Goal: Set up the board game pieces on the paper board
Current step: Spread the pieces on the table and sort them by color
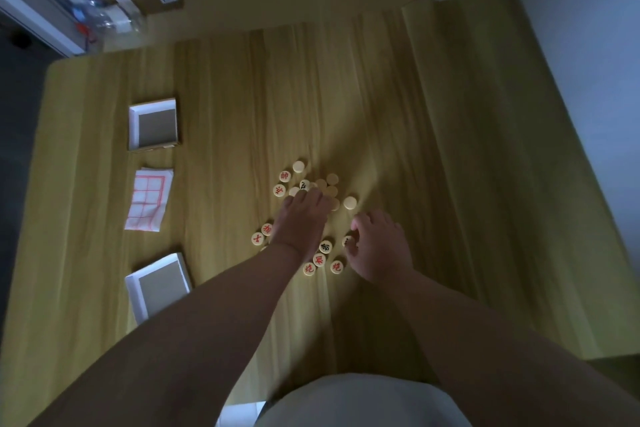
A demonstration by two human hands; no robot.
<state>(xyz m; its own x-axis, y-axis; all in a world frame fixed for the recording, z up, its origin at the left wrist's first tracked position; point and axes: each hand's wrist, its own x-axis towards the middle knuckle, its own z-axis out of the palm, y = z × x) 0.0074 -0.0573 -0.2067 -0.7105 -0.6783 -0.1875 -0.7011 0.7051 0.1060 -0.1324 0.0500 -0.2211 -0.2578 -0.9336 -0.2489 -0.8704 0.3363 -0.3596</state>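
At the left of the worktop [104, 184] I see two open box halves [154, 125] with the folded paper board [149, 199] between them, well apart from the game pieces [327, 184]. These lie scattered at the middle, some with red or black characters up, some blank. The left hand [301, 222] lies palm down on the heap, its fingers fairly straight and together, and just right of it the right hand [379, 246] has its fingers curled, pinching a black-marked piece [349, 241].
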